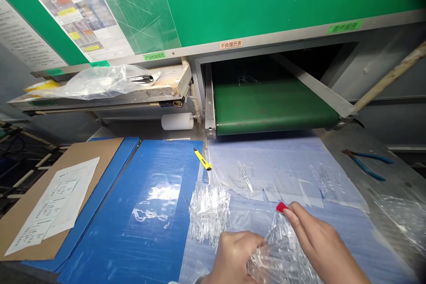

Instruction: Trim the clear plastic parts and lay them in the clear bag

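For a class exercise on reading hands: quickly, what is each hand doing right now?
Left hand: closed, gripping a clear plastic bag.
Right hand: pinching the bag's top, beside a red tab.

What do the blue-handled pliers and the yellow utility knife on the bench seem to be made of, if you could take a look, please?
The blue-handled pliers seem to have dark steel jaws, going by their metallic tone, and smooth plastic-coated grips with a soft sheen. The yellow utility knife looks like glossy moulded plastic, from its even, bright colour; any blade is too small to make out.

Bright light, glare on blue mat, bowed edges.
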A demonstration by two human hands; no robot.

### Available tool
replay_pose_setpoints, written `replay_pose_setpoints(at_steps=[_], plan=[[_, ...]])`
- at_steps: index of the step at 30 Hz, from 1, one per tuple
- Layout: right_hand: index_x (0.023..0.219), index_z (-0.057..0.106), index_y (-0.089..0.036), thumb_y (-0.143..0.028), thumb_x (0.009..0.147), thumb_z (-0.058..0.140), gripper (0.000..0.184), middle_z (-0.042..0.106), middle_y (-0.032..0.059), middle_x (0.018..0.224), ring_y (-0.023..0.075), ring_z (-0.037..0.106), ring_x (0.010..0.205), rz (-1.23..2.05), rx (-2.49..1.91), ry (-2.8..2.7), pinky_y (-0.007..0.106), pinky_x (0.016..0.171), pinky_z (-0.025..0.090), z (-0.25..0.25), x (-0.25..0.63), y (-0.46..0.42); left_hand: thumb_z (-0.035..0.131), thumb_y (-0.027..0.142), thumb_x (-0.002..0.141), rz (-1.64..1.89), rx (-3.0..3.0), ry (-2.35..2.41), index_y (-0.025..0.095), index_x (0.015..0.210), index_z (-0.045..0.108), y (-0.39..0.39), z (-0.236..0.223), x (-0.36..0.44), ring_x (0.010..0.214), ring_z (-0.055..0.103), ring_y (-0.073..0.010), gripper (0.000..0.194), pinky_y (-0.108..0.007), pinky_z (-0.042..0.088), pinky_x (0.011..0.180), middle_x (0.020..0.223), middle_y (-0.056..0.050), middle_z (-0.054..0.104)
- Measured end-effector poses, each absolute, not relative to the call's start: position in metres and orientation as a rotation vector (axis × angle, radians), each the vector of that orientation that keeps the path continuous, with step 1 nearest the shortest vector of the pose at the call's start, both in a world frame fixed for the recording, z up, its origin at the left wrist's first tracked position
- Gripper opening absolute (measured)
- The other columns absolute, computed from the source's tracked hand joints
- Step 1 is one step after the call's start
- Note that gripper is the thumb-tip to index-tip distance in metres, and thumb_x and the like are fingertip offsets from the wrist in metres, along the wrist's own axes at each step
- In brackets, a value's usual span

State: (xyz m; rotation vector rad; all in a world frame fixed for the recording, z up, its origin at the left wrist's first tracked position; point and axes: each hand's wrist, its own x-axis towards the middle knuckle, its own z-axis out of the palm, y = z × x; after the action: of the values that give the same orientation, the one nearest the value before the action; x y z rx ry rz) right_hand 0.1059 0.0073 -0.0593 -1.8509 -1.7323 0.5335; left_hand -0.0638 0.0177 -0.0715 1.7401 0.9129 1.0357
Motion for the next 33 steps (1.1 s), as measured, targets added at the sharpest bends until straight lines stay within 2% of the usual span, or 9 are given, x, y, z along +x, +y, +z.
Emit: replay_pose_setpoints(at_steps=[4,7,10,14,17,21,25,29,33], plan=[[0.067,0.037,-0.026,-0.042,0.09,0.03,0.029,0.051,-0.0053,0.049,0.0125,0.05,0.039,0.678,-1.823,-1.744,0.021,0.041,0.037,-0.062,0.105,0.006,0.053,0.022,0.059,1.012,1.856,0.957,0.015,0.06,0.059,0.015,-0.085,-0.064,0.04,0.041,-0.0099,0.009,-0.023,0.022,0.041,0.047,0.001,0.045],[0.066,0.038,-0.026,-0.042,0.089,0.031,0.029,0.047,-0.0062,0.044,0.0133,0.047,0.036,0.654,-1.88,-1.749,0.022,0.039,0.036,-0.065,0.104,0.006,0.052,0.023,0.059,1.012,1.82,0.957,0.015,0.061,0.058,0.013,-0.09,-0.065,0.04,0.043,-0.0104,0.01,-0.022,0.023,0.04,0.047,0.001,0.046],[0.067,0.037,-0.026,-0.041,0.091,0.029,0.029,0.05,-0.0057,0.049,0.0126,0.051,0.039,0.629,-1.806,-1.738,0.021,0.042,0.038,-0.07,0.104,0.006,0.051,0.019,0.057,0.933,1.772,0.965,0.015,0.059,0.056,0.011,-0.089,-0.067,0.042,0.043,-0.0102,0.007,-0.022,0.024,0.042,0.048,0.001,0.045],[0.068,0.038,-0.026,-0.043,0.089,0.03,0.029,0.05,-0.0062,0.044,0.0129,0.048,0.033,0.51,-1.842,-1.788,0.021,0.036,0.036,-0.074,0.103,0.003,0.053,0.016,0.052,0.884,1.694,0.985,0.016,0.062,0.057,0.012,-0.088,-0.067,0.047,0.045,-0.0109,0.011,-0.022,0.027,0.046,0.052,0.001,0.047],[0.07,0.039,-0.026,-0.038,0.091,0.03,0.026,0.054,-0.0049,0.05,0.0119,0.052,0.039,0.559,-1.791,-1.807,0.02,0.042,0.04,-0.079,0.103,0.001,0.051,0.015,0.055,0.84,1.633,1.024,0.017,0.054,0.052,0.011,-0.087,-0.066,0.045,0.041,-0.0094,0.002,-0.022,0.024,0.045,0.048,0.002,0.044],[0.069,0.042,-0.026,-0.044,0.088,0.025,0.032,0.057,-0.0005,0.047,0.0178,0.054,0.037,0.534,-2.019,-1.824,0.025,0.039,0.037,-0.09,0.118,0.005,0.06,0.028,0.065,0.773,1.563,1.022,0.016,0.06,0.057,0.011,-0.082,-0.068,0.05,0.042,-0.0104,0.014,-0.022,0.029,0.049,0.052,0.001,0.046],[0.069,0.04,-0.026,-0.049,0.088,0.026,0.033,0.052,-0.0037,0.047,0.0168,0.054,0.043,0.632,-2.13,-1.681,0.024,0.046,0.04,-0.086,0.145,0.015,0.053,0.052,0.076,0.567,1.12,0.955,0.013,0.078,0.06,0.011,-0.076,-0.071,0.044,0.039,-0.0077,0.039,-0.021,0.031,0.047,0.051,0.002,0.048],[0.067,0.04,-0.026,-0.054,0.079,0.04,0.031,0.052,-0.0043,0.047,0.0174,0.052,0.044,0.645,-2.139,-1.691,0.025,0.048,0.039,-0.073,0.157,0.03,0.06,0.056,0.07,0.451,0.753,0.759,0.012,0.089,0.058,0.003,-0.085,-0.07,0.042,0.038,-0.0045,0.049,-0.018,0.029,0.046,0.057,0.001,0.055],[0.069,0.052,-0.024,-0.044,0.081,0.039,0.027,0.063,0.0015,0.059,0.0209,0.06,0.057,0.836,-2.121,-1.859,0.027,0.053,0.04,-0.074,0.155,0.043,0.074,0.047,0.058,0.343,0.603,0.62,0.012,0.087,0.065,-0.007,-0.107,-0.072,0.059,0.054,-0.0106,0.047,-0.023,0.039,0.061,0.069,-0.004,0.061]])
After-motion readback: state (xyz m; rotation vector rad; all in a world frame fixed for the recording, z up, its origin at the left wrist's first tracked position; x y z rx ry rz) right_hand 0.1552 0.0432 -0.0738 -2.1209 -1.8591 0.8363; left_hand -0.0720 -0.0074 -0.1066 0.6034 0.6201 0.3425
